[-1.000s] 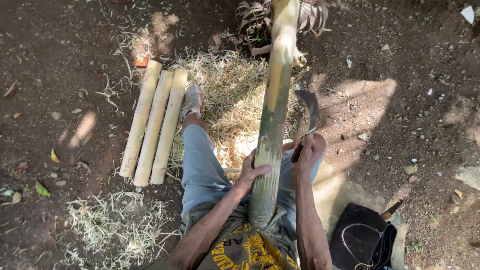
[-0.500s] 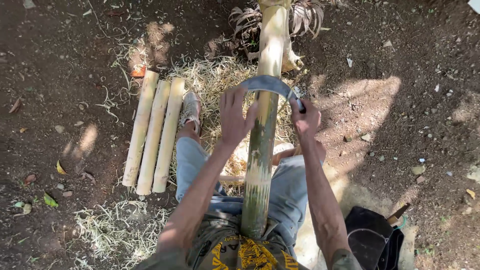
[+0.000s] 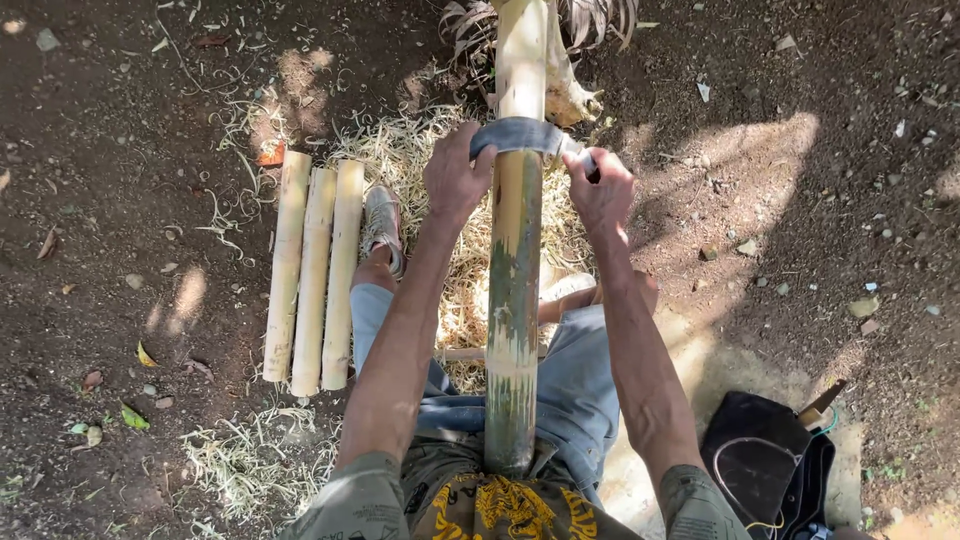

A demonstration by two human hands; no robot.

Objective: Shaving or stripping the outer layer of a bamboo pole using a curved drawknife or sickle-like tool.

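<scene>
A long green bamboo pole runs from my lap away toward a dry stump. A curved metal blade lies across the pole's far part. My left hand grips the blade's left end. My right hand is closed on the blade's dark handle at the right. Both arms are stretched forward on either side of the pole. Pale, scraped bamboo shows beyond the blade; green skin remains below it.
Three pale peeled bamboo sections lie side by side on the dirt at the left. Straw-like shavings cover the ground under my legs. A black bag sits at the lower right. Stones dot the ground.
Both hands have moved from near my lap up along the pole. The curved blade now lies across the pole farther away, a hand at each end.
</scene>
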